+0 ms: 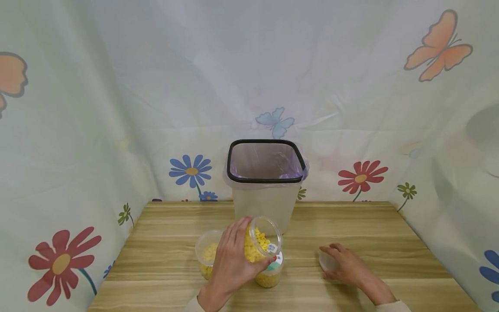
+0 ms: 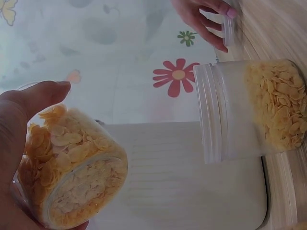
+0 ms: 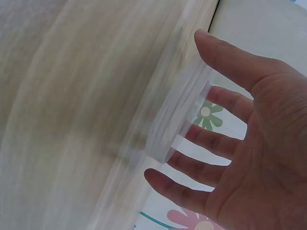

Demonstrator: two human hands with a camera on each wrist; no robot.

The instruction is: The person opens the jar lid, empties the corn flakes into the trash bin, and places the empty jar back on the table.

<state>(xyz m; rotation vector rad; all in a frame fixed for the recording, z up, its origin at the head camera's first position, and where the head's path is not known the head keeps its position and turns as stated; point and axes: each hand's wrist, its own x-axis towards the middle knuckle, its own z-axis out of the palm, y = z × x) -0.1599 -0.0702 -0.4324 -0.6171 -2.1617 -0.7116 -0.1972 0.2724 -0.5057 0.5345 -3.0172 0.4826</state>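
Observation:
My left hand (image 1: pixel 234 260) grips a clear plastic jar (image 2: pixel 81 163) of yellow flakes. It is lidless and tilted, its mouth facing up and to the right. Just below it stands a second jar (image 1: pixel 269 279), with a printed label on top and flakes inside. To the left, partly behind my left hand, is another jar (image 1: pixel 207 247) with its top open and flakes in it. At the right, my right hand (image 1: pixel 348 266) holds a round, translucent lid (image 3: pixel 180 112) by its edge, low at the tabletop, thumb on one side and fingers on the other.
A pale bin (image 1: pixel 261 203) with a black rim and a plastic liner stands at the back middle of the wooden table (image 1: pixel 179 216). Behind and at both sides hangs a white curtain (image 1: pixel 195 86) printed with flowers and butterflies.

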